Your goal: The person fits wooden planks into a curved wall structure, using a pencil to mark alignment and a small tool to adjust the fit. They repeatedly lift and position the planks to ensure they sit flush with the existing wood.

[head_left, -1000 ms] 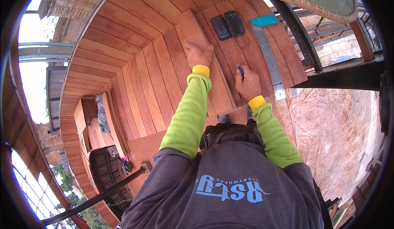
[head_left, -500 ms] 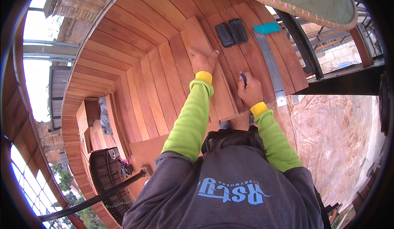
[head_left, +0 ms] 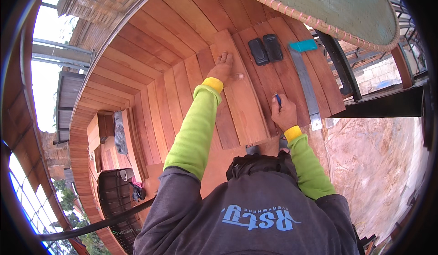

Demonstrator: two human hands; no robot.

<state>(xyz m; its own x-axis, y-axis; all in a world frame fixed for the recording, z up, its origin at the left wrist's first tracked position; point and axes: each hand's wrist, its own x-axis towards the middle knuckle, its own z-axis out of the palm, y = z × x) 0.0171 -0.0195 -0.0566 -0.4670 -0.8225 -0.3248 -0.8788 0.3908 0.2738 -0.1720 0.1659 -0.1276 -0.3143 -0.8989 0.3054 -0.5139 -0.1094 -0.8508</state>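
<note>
A loose wooden plank (head_left: 239,90) lies across the reddish-brown bench slats. My left hand (head_left: 222,70) rests on it with the fingers stretched out, thumb toward the plank's right side. To the right of the plank, my right hand (head_left: 284,113) is closed around a short blue pencil (head_left: 278,99), whose tip points away from me. Beyond that hand lies a try square (head_left: 305,84) with a teal handle and a long metal blade. Two black oblong cases (head_left: 258,52) sit side by side between the plank and the square.
Curved slatted seating (head_left: 150,40) runs round the left side. A woven panel with a bound rim (head_left: 319,4) juts in at the upper right. Dark metal beams (head_left: 381,102) stand at the right, above a pale stained sheet (head_left: 369,163). A black bar (head_left: 105,223) crosses the lower left.
My left hand has shifted from near the plank's right edge leftward and lies flatter on it. My right hand still grips the pencil beside the plank. The whole view has moved slightly.
</note>
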